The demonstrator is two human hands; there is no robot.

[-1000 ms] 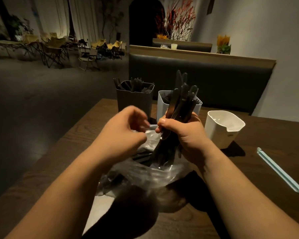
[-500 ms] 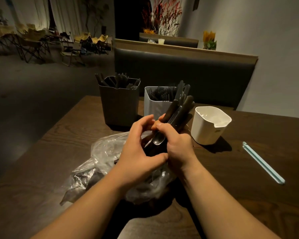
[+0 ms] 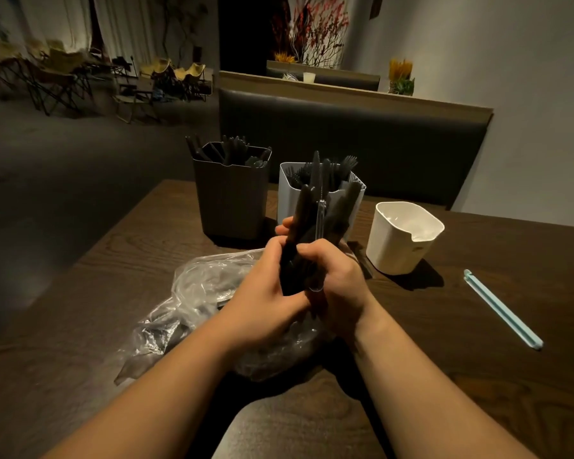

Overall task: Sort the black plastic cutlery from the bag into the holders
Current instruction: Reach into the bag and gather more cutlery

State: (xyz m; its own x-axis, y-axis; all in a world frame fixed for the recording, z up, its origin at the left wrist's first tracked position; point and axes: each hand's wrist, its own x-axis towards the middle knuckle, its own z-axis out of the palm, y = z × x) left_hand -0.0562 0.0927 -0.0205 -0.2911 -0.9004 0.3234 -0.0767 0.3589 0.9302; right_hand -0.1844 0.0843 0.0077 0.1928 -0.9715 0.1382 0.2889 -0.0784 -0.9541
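Dark grey holder (image 3: pixel 231 193): far left of the row, upright on the bench (image 3: pixel 478 376); black cutlery stands in it, handles and tines above the rim.
Light grey holder (image 3: pixel 289 207): just right of the dark one; black forks stand in it, tines up.
White holder (image 3: pixel 401 240): right end of the row, apart from the other two; white inner walls and floor in view.
Clear plastic bag (image 3: pixel 196 293): crumpled on the bench, near side of the holders, under both wrists; dark pieces show through the film, kinds not to be told.
Pale blue strip (image 3: pixel 502 308): flat on the bench, well right of the white holder.
Padded seat back (image 3: pixel 345 144): beyond the bench's far edge.
Obstruction: the held bundle covers part of the light grey holder's front.
Bundle of black cutlery (image 3: pixel 315 223): above the bag, between the hands; long axis near upright, leaning slightly far; a serrated knife tip tops it.
Left hand (image 3: pixel 262 303): fingers curled round the bundle's lower left.
Right hand (image 3: pixel 340 283): fingers curled round its lower right.
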